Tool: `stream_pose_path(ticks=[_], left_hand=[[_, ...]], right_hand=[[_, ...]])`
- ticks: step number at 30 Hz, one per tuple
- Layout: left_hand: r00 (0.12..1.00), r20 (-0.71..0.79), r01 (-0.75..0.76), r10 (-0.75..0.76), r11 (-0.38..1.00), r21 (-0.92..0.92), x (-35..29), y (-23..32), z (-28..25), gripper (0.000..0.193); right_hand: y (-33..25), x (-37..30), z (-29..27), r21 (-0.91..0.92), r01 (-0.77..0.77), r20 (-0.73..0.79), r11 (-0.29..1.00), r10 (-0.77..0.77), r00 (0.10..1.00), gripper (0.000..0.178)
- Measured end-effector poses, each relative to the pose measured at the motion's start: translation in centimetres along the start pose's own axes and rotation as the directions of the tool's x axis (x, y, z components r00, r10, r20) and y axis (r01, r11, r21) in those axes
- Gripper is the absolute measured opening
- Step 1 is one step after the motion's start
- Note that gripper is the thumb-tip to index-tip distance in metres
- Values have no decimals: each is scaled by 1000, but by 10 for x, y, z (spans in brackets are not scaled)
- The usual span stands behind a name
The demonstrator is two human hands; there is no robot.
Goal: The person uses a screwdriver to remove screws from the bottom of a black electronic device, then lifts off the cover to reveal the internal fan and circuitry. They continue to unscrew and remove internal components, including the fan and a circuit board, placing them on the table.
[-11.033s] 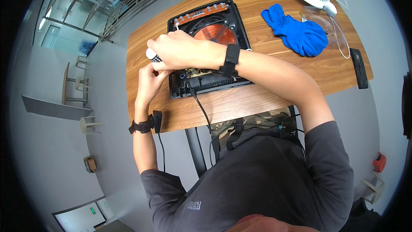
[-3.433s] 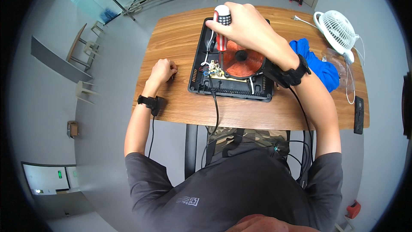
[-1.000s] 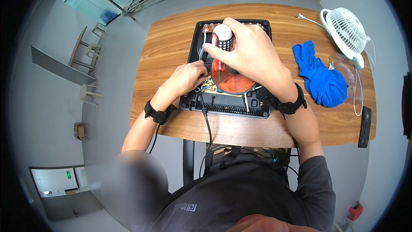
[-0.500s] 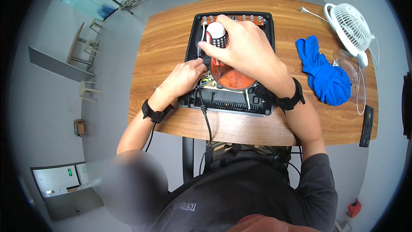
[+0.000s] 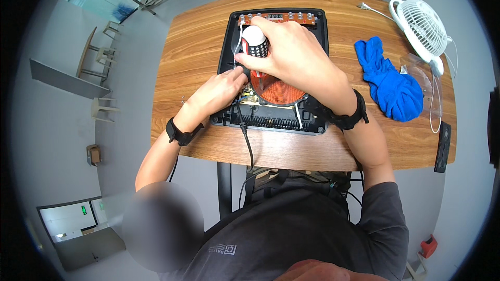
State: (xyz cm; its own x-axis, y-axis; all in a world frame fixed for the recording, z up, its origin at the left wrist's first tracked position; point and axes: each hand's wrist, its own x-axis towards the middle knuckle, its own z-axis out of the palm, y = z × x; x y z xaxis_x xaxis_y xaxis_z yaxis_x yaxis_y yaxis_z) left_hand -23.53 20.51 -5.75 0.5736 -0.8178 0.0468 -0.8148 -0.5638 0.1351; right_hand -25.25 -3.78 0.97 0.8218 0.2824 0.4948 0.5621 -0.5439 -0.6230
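An opened induction cooker [image 5: 322, 41] lies on the table with its round copper-coloured coil [image 5: 285, 92] exposed. My right hand [image 5: 298, 47] is wrapped round the thick handle of a screwdriver [image 5: 258, 48], which has a white rounded end and a black-and-white patterned grip. It stands nearly upright over the coil's left side; its tip is hard to make out. My left hand [image 5: 223, 89] rests at the cooker's left side, with fingers bent together beside the circuit board [image 5: 249, 95]. What those fingertips hold, if anything, is hidden. A strip of buttons with a small display [image 5: 304, 17] runs along the far edge.
A black power cord [image 5: 246, 138] runs from the cooker over the table's near edge. To the right lie a blue cloth [image 5: 393, 86], a clear plastic bag [image 5: 424, 75], a white fan [image 5: 421, 28] with its cable, and a black flat bar [image 5: 442, 147].
The whole view has shifted slightly, so the table and cooker sit a little higher and further left. Both hands keep nearly the same places on the cooker, and the screwdriver stays gripped.
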Motion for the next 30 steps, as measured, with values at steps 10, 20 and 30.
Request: stream_pose_path(ticks=[10, 20, 30], left_hand=[[999, -16, 45, -49, 981, -190, 2, -3, -11, 13], [975, 1, 216, -223, 940, -266, -9, 5, -22, 12], [962, -25, 265, -272, 952, -154, 8, 13, -27, 11]], right_hand=[[8, 5, 6, 37, 72, -18, 997, -71, 997, 51], [12, 8, 14, 51, 108, -61, 993, -105, 993, 42], [12, 12, -10, 81, 1, -171, 997, 13, 985, 42]])
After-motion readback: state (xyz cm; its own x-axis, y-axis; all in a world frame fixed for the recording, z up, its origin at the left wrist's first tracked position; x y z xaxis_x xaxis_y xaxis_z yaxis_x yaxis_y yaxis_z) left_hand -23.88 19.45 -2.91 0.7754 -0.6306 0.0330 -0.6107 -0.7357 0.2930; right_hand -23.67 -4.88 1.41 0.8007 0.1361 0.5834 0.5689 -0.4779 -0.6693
